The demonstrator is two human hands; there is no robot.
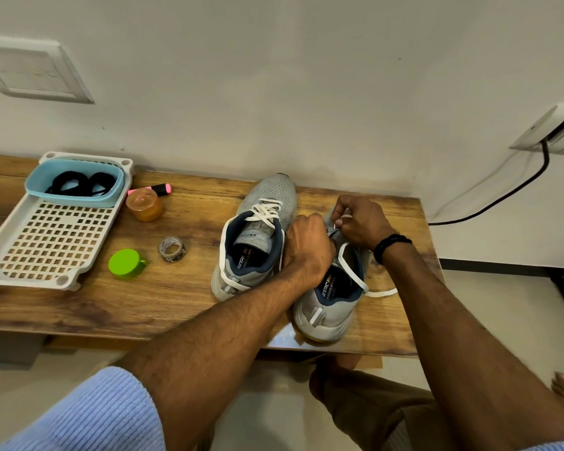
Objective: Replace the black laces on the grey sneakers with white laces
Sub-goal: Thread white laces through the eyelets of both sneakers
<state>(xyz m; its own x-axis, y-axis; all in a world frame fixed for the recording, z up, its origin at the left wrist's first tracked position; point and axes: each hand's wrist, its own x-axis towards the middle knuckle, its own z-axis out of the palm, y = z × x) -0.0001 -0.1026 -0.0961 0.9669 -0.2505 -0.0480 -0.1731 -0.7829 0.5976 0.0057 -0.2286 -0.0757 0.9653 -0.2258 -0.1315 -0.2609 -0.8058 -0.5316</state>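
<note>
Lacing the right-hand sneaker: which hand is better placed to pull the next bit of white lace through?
Right, probably. The right hand is already pinching the white lace above the eyelets, while the left hand braces the right-hand sneaker at its tongue. The lace's slack trails off on the right side too.

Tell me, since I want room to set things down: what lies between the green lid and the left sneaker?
A tape roll lies between the green lid and left sneaker, slightly farther back; otherwise bare wooden table, per the head view.
</note>
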